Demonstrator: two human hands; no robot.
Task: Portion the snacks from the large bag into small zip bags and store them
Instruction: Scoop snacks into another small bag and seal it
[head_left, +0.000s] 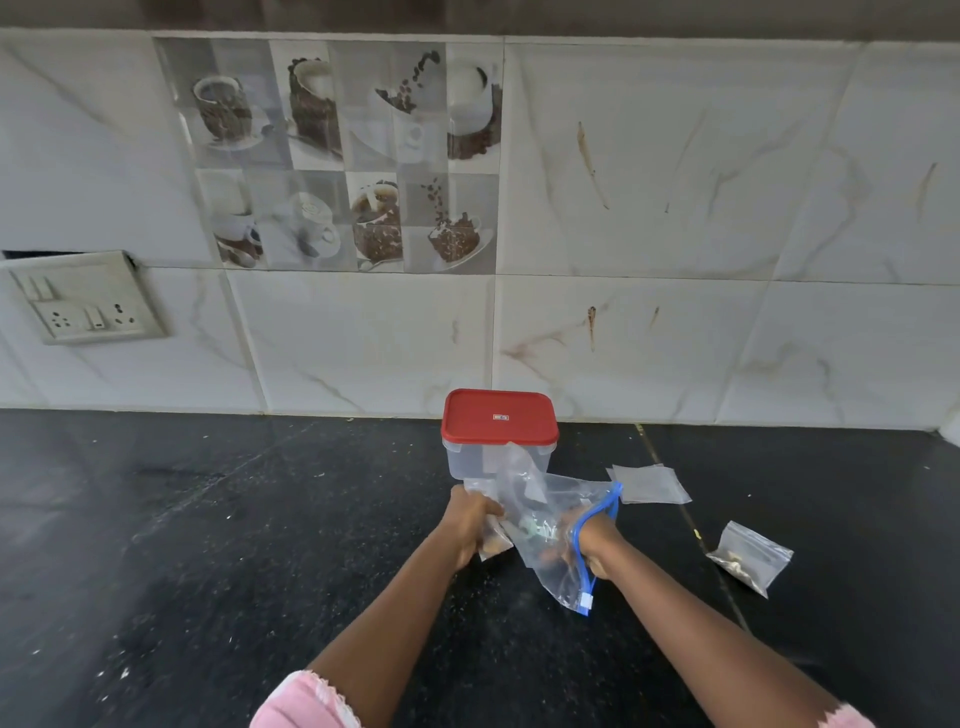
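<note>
While the right hand (589, 540) is pushed wrist-deep through the blue-zippered mouth of the large zip bag (545, 519), the left hand (470, 525) grips a small zip bag (493, 545) of brownish snacks, fingers closed around it, against the large bag's closed end. Whether the right fingers are curled on snacks or spread cannot be told (the crumpled film hides them). The large bag lies mid-counter, just in front of a clear storage container (470, 460) with a red lid (500, 417) standing near the back edge of the black counter (208, 519). A stack of empty small bags (649, 483) lies to the right of the container; one filled small bag (750, 556) rests farther toward the right edge. Step in hand, by judgement: scooping a portion for the small bag. The next move calls for drawing the hand out without spilling, then finding the small bag's mouth. The container remains lidded, so storing is not yet begun.
</note>
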